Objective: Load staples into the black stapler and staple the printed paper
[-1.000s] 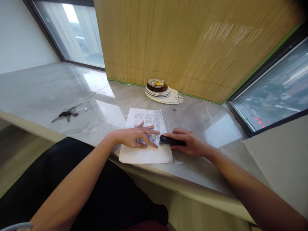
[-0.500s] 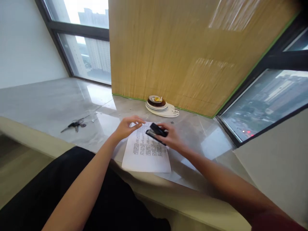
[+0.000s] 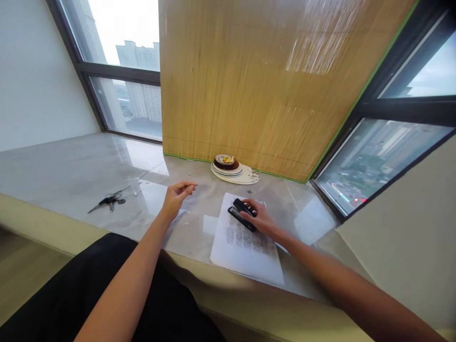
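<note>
printed pages (image 3: 245, 249) now lie farther right along the pale stone windowsill (image 3: 192, 232) than half a second ago, and the left hand (image 3: 174, 200), then above them, is off to their left. nearest the camera, a person's legs in black trousers (image 3: 174, 308) press close to the sill's front edge. the sheets lie flat and slightly skewed, their blank lower part toward the person and rows of dark text farther up. over that text, the right hand (image 3: 262, 220) grips a black stapler (image 3: 241, 205), its fingers closed around the rear; the stapler's jaws stand apart at the front, pointing up and to the left. whether its base touches the paper cannot be told. well apart from the pages, the left hand hovers over bare stone, thumb and fingertips drawn together with nothing visible between them. farther left, a bunch of keys (image 3: 109, 201) lies on the sill. just beyond the pages rest small dark bits (image 3: 249, 192); behind them, a stack of plates (image 3: 227, 174) sits on a patterned oval plate (image 3: 249, 177). a green-edged, wood-toned panel (image 3: 249, 95) rises behind, between two dark-framed windows, the left one showing pale high-rises (image 3: 142, 102).
</note>
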The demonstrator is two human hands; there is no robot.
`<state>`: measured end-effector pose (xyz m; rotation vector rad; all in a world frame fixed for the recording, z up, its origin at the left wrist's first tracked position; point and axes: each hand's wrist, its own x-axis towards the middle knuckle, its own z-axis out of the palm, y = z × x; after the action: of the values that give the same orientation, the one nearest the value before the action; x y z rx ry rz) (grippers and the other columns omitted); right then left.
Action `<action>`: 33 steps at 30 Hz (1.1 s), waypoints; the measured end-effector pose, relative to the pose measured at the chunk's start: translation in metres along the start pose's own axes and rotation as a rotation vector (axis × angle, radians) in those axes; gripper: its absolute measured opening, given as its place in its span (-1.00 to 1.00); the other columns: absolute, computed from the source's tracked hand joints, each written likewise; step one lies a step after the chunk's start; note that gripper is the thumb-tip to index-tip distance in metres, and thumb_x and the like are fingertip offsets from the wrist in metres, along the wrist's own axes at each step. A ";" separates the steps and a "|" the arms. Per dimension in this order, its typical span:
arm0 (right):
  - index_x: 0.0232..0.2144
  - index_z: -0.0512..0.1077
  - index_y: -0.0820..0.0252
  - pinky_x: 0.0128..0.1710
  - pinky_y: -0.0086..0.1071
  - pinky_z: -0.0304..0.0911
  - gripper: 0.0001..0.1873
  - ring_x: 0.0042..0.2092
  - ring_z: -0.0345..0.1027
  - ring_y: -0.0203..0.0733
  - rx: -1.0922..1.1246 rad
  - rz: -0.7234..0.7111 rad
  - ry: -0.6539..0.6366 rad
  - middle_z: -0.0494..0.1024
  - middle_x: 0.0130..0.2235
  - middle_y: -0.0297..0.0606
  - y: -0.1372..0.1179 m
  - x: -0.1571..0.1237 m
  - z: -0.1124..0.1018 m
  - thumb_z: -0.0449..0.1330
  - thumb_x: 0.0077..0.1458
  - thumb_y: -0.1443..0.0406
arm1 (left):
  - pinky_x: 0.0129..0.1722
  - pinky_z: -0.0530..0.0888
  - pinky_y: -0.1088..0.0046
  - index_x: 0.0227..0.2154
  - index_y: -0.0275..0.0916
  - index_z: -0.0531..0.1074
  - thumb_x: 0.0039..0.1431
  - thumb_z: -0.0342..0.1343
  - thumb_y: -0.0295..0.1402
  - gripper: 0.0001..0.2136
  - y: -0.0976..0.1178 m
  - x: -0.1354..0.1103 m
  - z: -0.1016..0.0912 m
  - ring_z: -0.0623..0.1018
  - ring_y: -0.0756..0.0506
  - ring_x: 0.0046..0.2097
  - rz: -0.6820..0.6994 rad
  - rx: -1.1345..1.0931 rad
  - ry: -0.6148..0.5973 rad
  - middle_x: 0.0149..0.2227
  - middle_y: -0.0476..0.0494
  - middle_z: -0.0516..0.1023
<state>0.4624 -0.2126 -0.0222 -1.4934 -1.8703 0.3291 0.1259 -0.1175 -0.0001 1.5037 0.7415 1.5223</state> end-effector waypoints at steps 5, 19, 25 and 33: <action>-0.03 0.54 0.14 0.07 -0.10 0.43 -0.53 0.02 0.51 -0.01 -0.154 0.015 0.075 0.59 -0.02 -0.05 0.044 0.010 -0.018 -0.11 0.43 0.09 | -0.34 0.39 0.45 -0.28 -0.23 0.71 0.12 0.38 -0.18 -0.78 -0.001 0.003 -0.003 0.44 -0.02 -0.38 0.018 -0.008 0.051 -0.41 -0.10 0.58; 0.40 0.20 0.38 0.48 0.08 -0.12 -0.38 0.52 -0.08 0.13 -0.503 -0.039 -0.269 0.09 0.49 0.14 0.002 0.083 0.078 -0.02 0.43 0.16 | -0.36 0.33 0.44 -0.33 -0.23 0.70 0.06 0.37 -0.26 -0.83 0.009 0.005 -0.009 0.42 -0.01 -0.41 0.024 -0.112 0.147 -0.44 -0.08 0.56; 0.42 0.16 0.40 0.49 0.10 -0.20 -0.36 0.53 -0.12 0.10 -0.446 -0.127 -0.294 0.05 0.50 0.11 -0.083 0.127 0.157 -0.07 0.47 0.13 | -0.38 0.30 0.46 -0.32 -0.23 0.69 0.05 0.37 -0.27 -0.84 0.013 0.007 -0.018 0.40 0.01 -0.42 0.048 -0.134 0.219 -0.44 -0.06 0.54; 0.43 0.09 0.45 0.49 0.14 -0.24 -0.33 0.54 -0.16 0.14 -0.385 -0.173 -0.309 0.00 0.51 0.15 -0.101 0.129 0.170 -0.08 0.48 0.10 | -0.39 0.29 0.50 -0.31 -0.22 0.63 0.11 0.28 -0.25 -0.83 0.017 0.013 -0.033 0.37 0.04 -0.43 0.090 -0.108 0.313 -0.45 -0.01 0.47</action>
<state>0.2643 -0.0848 -0.0372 -1.5790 -2.3980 0.1254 0.0914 -0.1085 0.0174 1.2481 0.7640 1.8619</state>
